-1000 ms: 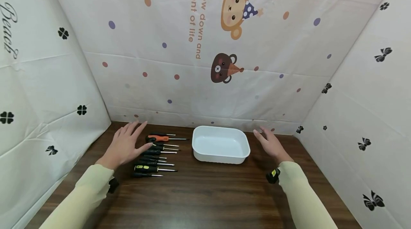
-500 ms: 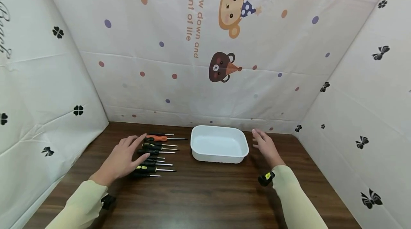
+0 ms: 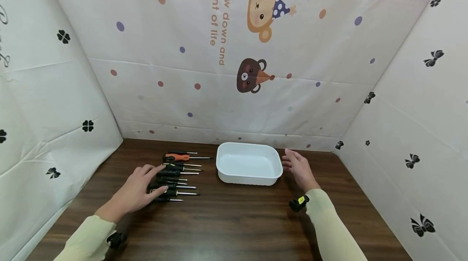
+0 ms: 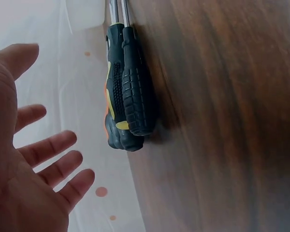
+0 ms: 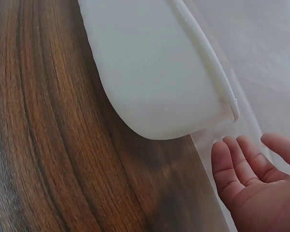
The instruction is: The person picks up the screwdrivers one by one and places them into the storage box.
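Note:
Several screwdrivers lie side by side in a column on the table, shafts toward the right. The orange-handled screwdriver is near the far end; most others have black handles, such as the yellow-marked screwdriver. My left hand hovers over the handles, fingers spread and relaxed, and hides some of them. In the left wrist view its fingers stand apart from the handles. A white rectangular plastic box stands right of the screwdrivers. Just off its right end is my right hand, fingers loosely bent and holding nothing.
The brown wooden table extends toward me in front of the box. A printed white cloth hangs behind the things, and more cloth walls close off both sides.
My left hand has come down and nearer over the screwdriver handles. My right hand has moved left, closer to the white box. The screwdrivers and the box stay where they were.

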The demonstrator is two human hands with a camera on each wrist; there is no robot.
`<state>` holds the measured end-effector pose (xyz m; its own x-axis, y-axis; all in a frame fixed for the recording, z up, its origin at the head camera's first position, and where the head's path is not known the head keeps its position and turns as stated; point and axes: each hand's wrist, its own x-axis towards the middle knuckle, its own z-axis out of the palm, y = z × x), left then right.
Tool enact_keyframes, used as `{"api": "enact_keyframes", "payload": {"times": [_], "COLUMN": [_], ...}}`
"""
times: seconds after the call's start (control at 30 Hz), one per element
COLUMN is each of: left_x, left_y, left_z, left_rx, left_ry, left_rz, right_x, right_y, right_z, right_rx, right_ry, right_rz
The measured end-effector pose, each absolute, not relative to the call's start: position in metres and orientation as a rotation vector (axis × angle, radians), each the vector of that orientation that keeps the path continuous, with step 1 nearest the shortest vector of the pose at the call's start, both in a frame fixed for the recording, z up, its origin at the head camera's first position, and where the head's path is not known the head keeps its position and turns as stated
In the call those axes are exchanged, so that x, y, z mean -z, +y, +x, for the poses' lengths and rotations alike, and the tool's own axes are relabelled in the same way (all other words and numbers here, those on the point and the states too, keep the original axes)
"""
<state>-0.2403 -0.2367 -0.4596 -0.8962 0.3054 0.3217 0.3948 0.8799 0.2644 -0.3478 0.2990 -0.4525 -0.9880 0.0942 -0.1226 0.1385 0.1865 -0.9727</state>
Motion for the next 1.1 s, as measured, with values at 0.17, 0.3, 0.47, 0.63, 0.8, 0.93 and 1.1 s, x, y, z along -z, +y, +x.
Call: {"api": "enact_keyframes", "payload": {"times": [0.17,0.3,0.47,0.63,0.8,0.93,1.1], "left_x": [0.461,0.464,0.469,0.472,0.473,0.474,0.477], "left_y": [-0.242,-0.248,-0.256,-0.262,-0.264,-0.265,-0.267], "left_z": [-0.237,-0.236,-0.236,-0.236,-0.233,-0.233,-0.231], "left_rx": [0.592,0.673,0.759,0.851,0.922,0.935,0.966], "left_ry": [-2.793,-2.800,-2.813,-2.802,-2.800,-2.849,-2.879], "left_rz": [-0.579,-0.633,-0.623,-0.603,-0.609,-0.585,-0.565], "right_x": [0.455,0.458,0.460,0.462,0.464,0.466,0.468], "right_y": [0.297,0.296,0.295,0.295,0.297,0.297,0.297], "right_z": [-0.349,-0.351,-0.351,-0.351,-0.351,-0.350,-0.350], "right_rx": [1.975,1.976,1.978,1.977,1.936,1.903,1.908], "right_ry": [2.394,2.413,2.422,2.440,2.473,2.490,2.473], "right_rz": [0.266,0.297,0.303,0.302,0.288,0.268,0.234]}}
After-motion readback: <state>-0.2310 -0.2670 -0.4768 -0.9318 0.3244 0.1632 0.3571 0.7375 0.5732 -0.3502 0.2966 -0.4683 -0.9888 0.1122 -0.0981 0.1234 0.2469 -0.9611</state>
